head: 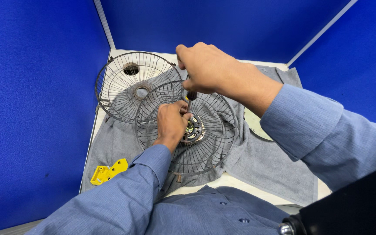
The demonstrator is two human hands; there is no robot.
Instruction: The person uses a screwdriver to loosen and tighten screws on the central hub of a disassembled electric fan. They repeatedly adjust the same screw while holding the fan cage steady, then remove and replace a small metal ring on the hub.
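Blue partition walls (pixel 31 109) enclose a table draped in grey cloth (pixel 279 165); the right hand (pixel 205 67) is closed around a screwdriver (pixel 191 98) held upright, its tip down at the hub (pixel 194 129) of a wire fan guard (pixel 209 143); just below that grip, the left hand (pixel 170 122) pinches the hub, apparently steadying it; a second guard (pixel 122 82) lies behind, a yellow bracket (pixel 108 172) well apart.

No packages, labels, signs or screens appear anywhere in view.
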